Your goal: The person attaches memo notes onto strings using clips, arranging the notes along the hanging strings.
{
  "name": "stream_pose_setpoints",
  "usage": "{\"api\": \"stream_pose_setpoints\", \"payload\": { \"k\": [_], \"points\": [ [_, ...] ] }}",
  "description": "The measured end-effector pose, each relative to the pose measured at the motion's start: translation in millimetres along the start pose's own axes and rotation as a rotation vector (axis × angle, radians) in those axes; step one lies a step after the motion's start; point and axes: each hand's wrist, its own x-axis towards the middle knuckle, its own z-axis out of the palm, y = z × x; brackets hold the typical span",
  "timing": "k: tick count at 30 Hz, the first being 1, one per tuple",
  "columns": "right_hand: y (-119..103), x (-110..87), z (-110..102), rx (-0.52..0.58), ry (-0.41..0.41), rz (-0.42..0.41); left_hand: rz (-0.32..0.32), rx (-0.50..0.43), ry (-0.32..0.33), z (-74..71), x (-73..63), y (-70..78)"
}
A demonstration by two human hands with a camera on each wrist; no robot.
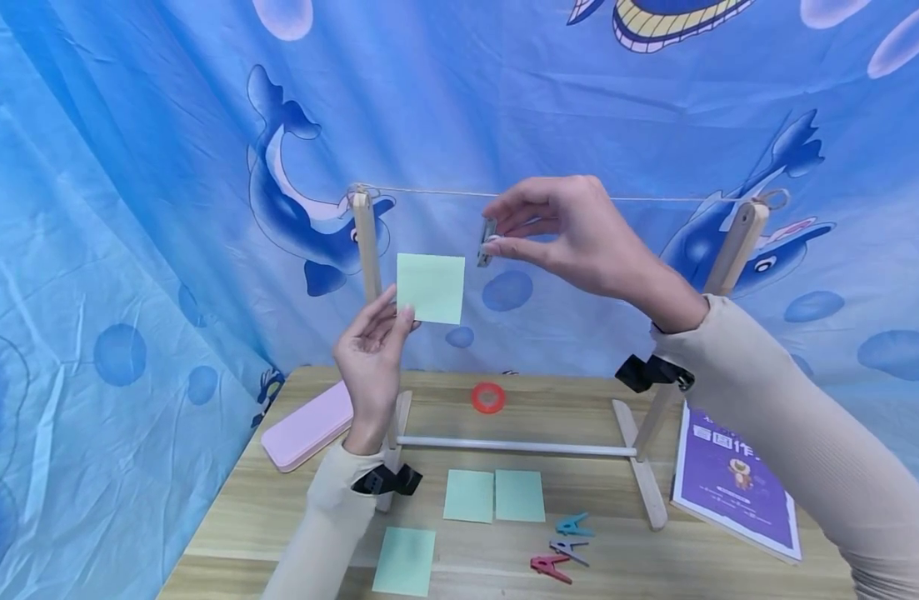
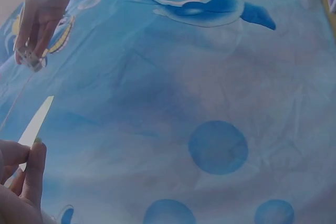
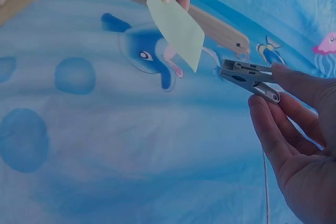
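My left hand (image 1: 374, 354) pinches a pale green square of note paper (image 1: 431, 288) by its lower left corner, below the string (image 1: 437, 192). In the left wrist view the paper (image 2: 38, 121) shows nearly edge-on between thumb and fingers. Close to the string, my right hand (image 1: 571, 233) holds a grey clothespin (image 1: 486, 242) between thumb and fingertips. The right wrist view shows this clothespin (image 3: 251, 80) pointing toward the paper (image 3: 178, 32), with a gap between them.
The string is tied between two wooden posts (image 1: 736, 246) joined low down by a white rod (image 1: 515, 447). On the table lie several green papers (image 1: 469, 496), several clothespins (image 1: 569, 550), a red tape roll (image 1: 488, 398), a pink case (image 1: 309, 425) and a purple book (image 1: 736, 483).
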Motion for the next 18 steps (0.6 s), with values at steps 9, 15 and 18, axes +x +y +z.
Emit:
{"api": "stream_pose_setpoints", "payload": {
  "k": [9, 15, 18],
  "points": [
    [-10.1, 22.9, -3.3, 0.007, 0.047, -0.009, 0.057, -0.003, 0.044, 14.7, 15.6, 8.4],
    [-16.7, 38.6, -3.2, 0.036, 0.084, 0.0, 0.084, -0.019, 0.093, 21.2, 23.5, 13.0],
    [-17.6, 45.1, -3.6, 0.043, 0.105, 0.004, 0.09, -0.043, 0.115, 25.4, 25.6, 14.7]
  ]
}}
